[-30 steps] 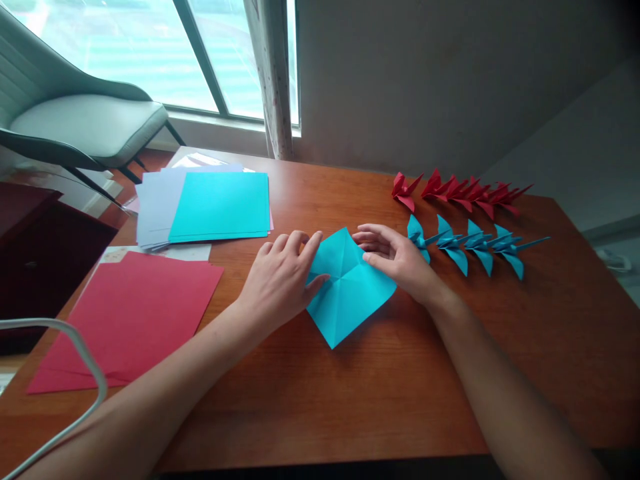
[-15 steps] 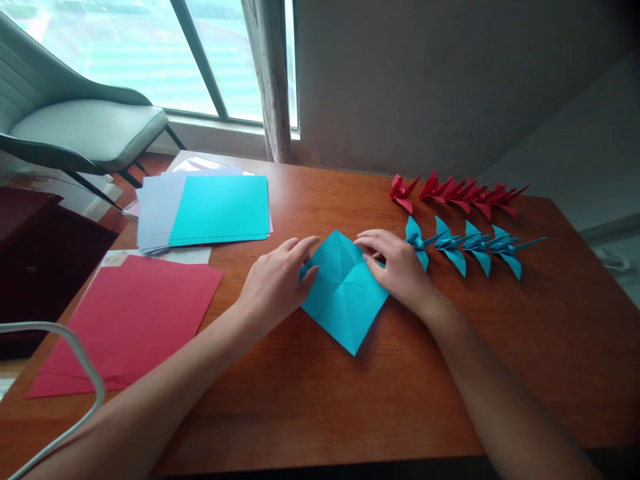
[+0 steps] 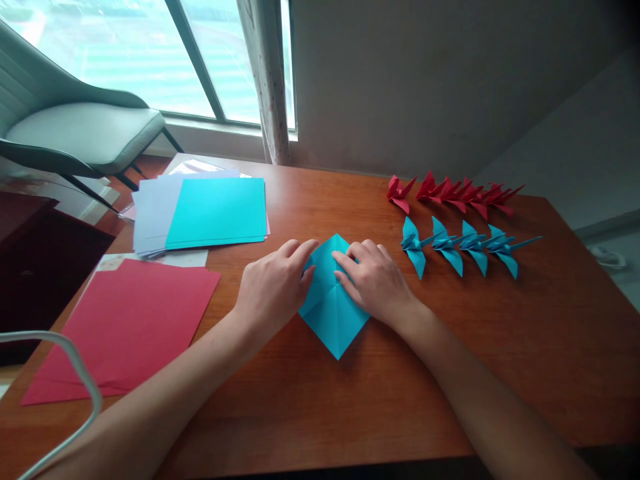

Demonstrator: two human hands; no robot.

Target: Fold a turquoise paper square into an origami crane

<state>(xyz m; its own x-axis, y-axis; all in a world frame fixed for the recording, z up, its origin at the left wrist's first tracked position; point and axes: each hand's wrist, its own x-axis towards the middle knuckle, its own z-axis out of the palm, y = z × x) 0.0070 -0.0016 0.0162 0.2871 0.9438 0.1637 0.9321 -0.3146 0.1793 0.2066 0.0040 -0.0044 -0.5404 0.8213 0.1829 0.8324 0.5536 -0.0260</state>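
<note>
A creased blue sheet of origami paper (image 3: pixel 336 327) lies on the table in front of me, one corner pointing towards me. My left hand (image 3: pixel 275 277) pinches its left edge between thumb and fingers. Over the right side of the sheet, my right hand (image 3: pixel 377 277) is closed on that edge, with thumb and forefinger reaching in near the middle crease. The right corner is hidden under this hand. To the right stands a row of several blue folded paper cranes (image 3: pixel 414 247). Behind it runs a row of red paper cranes (image 3: pixel 400 193).
On the left lie red paper sheets (image 3: pixel 130 327) and, farther back, a stack of blue sheets (image 3: pixel 217 213) over pale lilac sheets (image 3: pixel 150 217). A white cable (image 3: pixel 83 373) loops at the lower left. The wooden table (image 3: pixel 310 427) has a chair (image 3: pixel 85 130) beyond its left side.
My right hand has moved left, over the paper, bringing the right side inward. The sheet's near corner has shifted left. My left hand stays at the left edge.
</note>
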